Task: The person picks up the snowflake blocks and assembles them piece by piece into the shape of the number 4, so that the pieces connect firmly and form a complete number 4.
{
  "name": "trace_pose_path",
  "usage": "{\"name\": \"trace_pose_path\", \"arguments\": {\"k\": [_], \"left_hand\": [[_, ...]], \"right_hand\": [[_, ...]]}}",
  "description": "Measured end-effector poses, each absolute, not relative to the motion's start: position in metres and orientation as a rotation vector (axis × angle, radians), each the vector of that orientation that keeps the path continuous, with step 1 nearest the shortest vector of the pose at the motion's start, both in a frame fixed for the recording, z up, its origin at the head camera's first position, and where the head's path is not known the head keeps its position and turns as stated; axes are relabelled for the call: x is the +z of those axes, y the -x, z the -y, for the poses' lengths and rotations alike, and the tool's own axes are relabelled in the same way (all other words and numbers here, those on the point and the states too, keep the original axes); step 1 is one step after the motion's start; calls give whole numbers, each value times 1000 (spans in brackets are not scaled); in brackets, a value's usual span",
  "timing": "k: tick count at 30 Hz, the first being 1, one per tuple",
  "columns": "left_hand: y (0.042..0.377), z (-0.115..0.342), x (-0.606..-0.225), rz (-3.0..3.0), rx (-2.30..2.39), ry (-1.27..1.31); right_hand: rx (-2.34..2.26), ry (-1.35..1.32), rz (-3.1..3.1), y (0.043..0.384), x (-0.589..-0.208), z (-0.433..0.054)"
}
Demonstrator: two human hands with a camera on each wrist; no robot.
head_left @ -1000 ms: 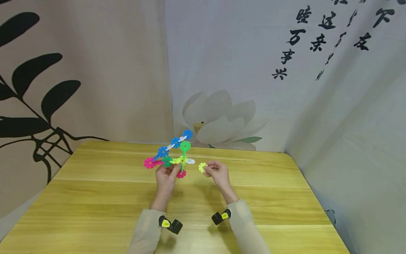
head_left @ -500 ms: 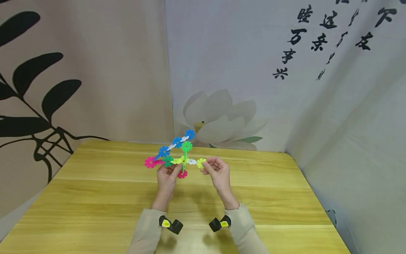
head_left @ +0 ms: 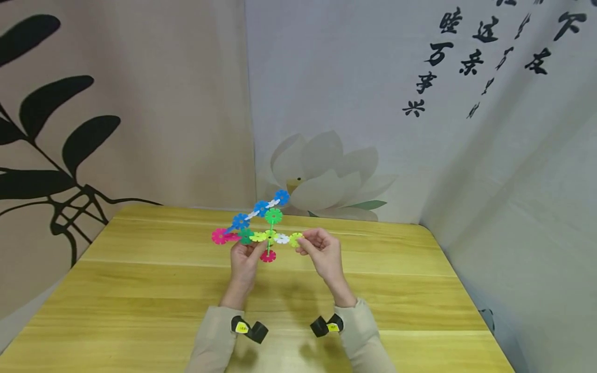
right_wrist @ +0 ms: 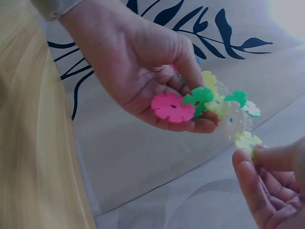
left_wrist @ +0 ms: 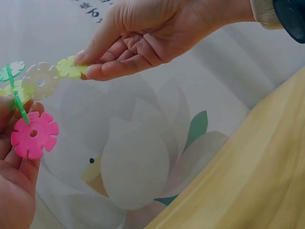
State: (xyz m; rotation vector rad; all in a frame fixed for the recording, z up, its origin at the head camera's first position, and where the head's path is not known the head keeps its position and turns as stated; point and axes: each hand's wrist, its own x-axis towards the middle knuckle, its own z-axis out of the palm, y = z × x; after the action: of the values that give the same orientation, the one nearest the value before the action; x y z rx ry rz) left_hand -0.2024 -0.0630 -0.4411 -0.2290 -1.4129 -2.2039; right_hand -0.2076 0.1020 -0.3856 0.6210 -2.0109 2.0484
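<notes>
My left hand (head_left: 244, 265) pinches an assembly of notched flower-shaped building discs near its middle, above the table. A blue disc (head_left: 240, 221) belongs to a blue-and-white chain that slants up to the right. A green disc (head_left: 273, 216) stands on top, and a pink disc (left_wrist: 35, 135) hangs below. Between thumb and fingers, my right hand (head_left: 324, 255) pinches a yellow disc (left_wrist: 70, 67). Its edge meets the white disc (left_wrist: 41, 80) at the assembly's right end; how deep the notches sit in each other cannot be told. The left fingers partly cover the assembly's centre.
Below the hands lies a wooden table (head_left: 401, 290). Behind it hangs a curtain (head_left: 336, 93) printed with a lotus, leaves and writing. Each wrist wears a black camera, such as the left one (head_left: 250, 329).
My right hand has moved left with the yellow disc, closing the gap to the white disc. The left hand and its assembly have barely moved.
</notes>
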Motion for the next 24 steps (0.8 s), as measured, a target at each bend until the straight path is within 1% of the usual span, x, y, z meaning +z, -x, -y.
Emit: {"name": "trace_pose_path", "arguments": {"k": [17,24], "left_hand": [[200,64,-442,1428,-2182,278],[200,63,-444,1407,-2177,312]], "right_hand": [[1970,-703,2024,201,-380,-96],[1979,-746,1973,204,-392,-97]]}}
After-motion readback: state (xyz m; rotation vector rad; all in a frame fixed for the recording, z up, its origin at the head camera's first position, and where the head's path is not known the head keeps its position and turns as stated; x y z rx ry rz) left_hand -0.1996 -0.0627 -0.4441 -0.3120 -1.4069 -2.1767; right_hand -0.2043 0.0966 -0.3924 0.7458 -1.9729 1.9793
